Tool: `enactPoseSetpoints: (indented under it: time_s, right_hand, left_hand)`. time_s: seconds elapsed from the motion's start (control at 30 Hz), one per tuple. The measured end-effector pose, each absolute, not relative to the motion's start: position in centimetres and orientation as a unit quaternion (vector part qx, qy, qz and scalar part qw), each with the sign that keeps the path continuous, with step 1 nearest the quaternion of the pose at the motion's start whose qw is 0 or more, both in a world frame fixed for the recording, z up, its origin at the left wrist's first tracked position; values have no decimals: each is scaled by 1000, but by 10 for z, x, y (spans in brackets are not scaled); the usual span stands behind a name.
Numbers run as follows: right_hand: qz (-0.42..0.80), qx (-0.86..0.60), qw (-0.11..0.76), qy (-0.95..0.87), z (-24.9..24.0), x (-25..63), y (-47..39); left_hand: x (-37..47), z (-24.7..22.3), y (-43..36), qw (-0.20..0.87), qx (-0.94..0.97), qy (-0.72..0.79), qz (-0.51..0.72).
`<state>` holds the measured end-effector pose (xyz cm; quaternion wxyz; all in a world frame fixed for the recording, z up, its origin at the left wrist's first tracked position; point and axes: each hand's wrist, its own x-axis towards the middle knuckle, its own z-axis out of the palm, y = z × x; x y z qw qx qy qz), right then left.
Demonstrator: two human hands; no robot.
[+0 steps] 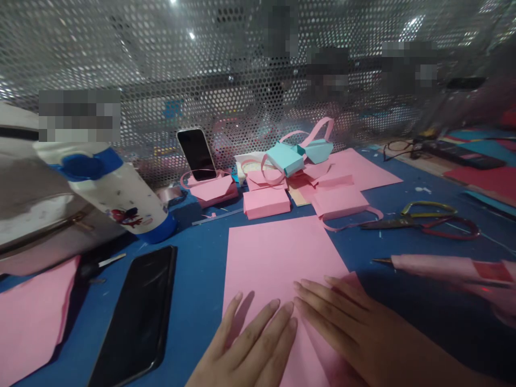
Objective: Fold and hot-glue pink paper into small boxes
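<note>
A sheet of pink paper [278, 252] lies on the blue tabletop in front of me, with a folded or second layer of pink paper showing along its lower right side. My left hand [253, 344] rests flat on the sheet, fingers stretched forward and thumb apart. Beside it, my right hand [342, 322] lies over the right part of the paper, fingers extended and pointing left. The fingertips of both hands come close together near the middle. Neither hand grips anything. What lies under the right palm is hidden.
Behind the sheet stand small pink paper bags [266, 203] and a turquoise one [285, 157]. To the right are scissors [407, 221] and a pink glue gun [443, 266]. Leftward lie a black phone [137, 312], a white-and-blue bottle [121, 193] and pink sheets [32, 317]. A perforated metal panel [250, 97] closes the back.
</note>
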<state>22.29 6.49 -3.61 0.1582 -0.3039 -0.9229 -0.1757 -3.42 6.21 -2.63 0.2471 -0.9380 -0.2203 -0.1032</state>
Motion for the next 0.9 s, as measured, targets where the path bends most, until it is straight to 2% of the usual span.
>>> enactPoseSetpoints:
  time_s: [0.73,0.9]
  right_hand:
    - [-179,-310,165,-919,-35,222,67]
    - [-175,-306,165,-921,-37,222,66]
  left_hand:
    - [-35,-27,63,244,-936,-226,-117]
    - [-35,-24,62,244,-943,-211,-88]
